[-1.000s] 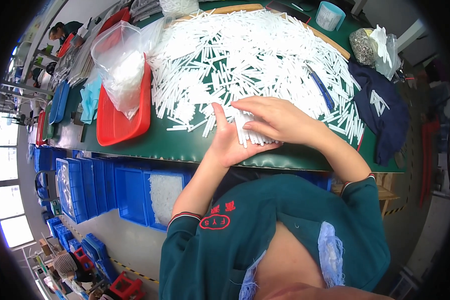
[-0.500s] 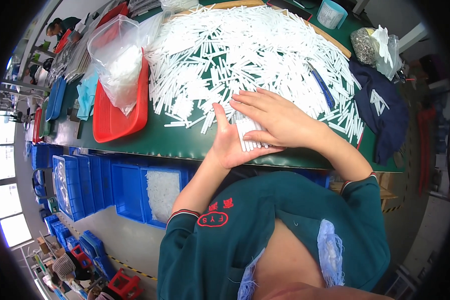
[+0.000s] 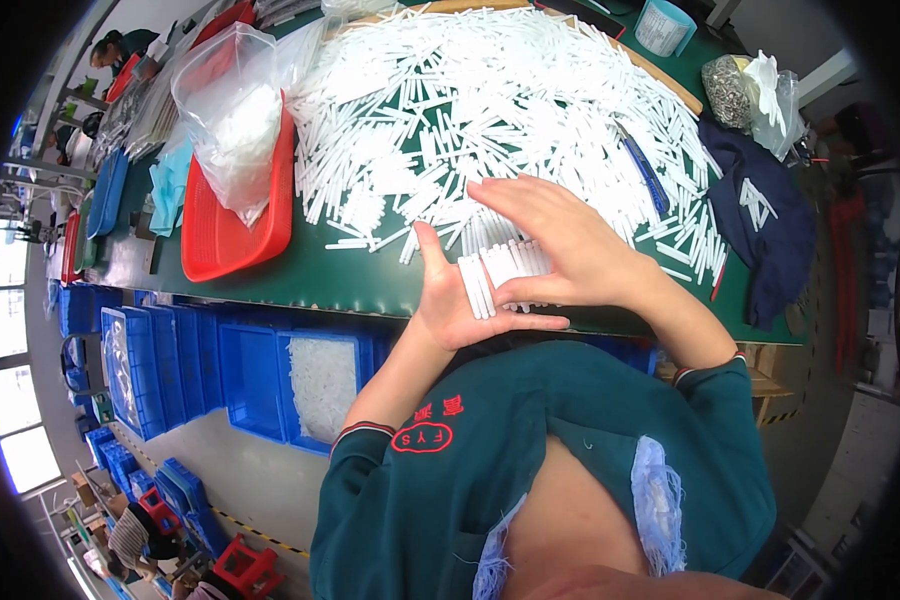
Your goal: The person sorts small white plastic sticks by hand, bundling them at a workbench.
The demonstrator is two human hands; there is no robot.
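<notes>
My left hand (image 3: 448,300) is turned palm up with its thumb spread away, and it holds short white sticks across the palm and fingers. A few of these white sticks (image 3: 477,287) lie apart at the thumb side. The rest form a tight row (image 3: 515,262) of white sticks under my right hand (image 3: 582,245). The right thumb presses along the near side of that row, and the right fingers reach over its far side. Beyond both hands, a large heap of loose white sticks (image 3: 490,80) spreads over the green table (image 3: 350,285). The left fingers are partly hidden.
A red basket (image 3: 210,250) with a clear bag of white material (image 3: 242,150) stands left. A blue-handled cutter (image 3: 645,172) lies on the heap. Dark cloth (image 3: 760,240) hangs at the right edge. Blue crates (image 3: 255,385) sit below the table's front; another person (image 3: 125,50) is far left.
The right hand has lifted and shifted slightly right, its thumb and fingers spreading. The row of sticks shows more, with a few now apart from the rest on the left palm.
</notes>
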